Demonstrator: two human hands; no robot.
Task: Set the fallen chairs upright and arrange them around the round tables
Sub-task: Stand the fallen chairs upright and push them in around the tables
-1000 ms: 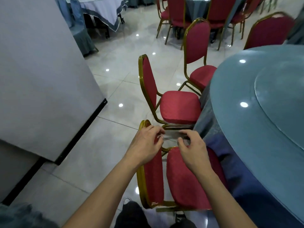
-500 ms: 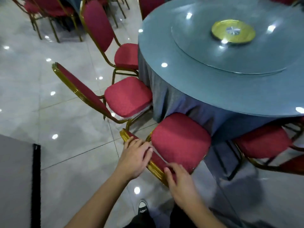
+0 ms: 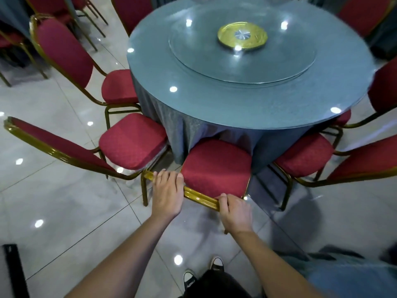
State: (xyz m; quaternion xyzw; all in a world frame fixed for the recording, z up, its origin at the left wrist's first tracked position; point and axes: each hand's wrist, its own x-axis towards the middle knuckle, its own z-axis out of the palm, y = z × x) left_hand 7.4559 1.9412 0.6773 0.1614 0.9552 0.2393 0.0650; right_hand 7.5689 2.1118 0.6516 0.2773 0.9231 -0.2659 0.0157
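On glossy tiled floor: both grips, left hand, right hand, clasp chair backrest at round table.

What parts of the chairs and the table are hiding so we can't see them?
All from the head view:
- Fingertips of both hands, left hand and right hand: curled over the held chair's gold backrest rail.
- Round table legs: hidden by the grey tablecloth.
- Held chair's front legs: under its red seat and the cloth.
- Right-hand chair: its backrest is cut off by the picture edge.
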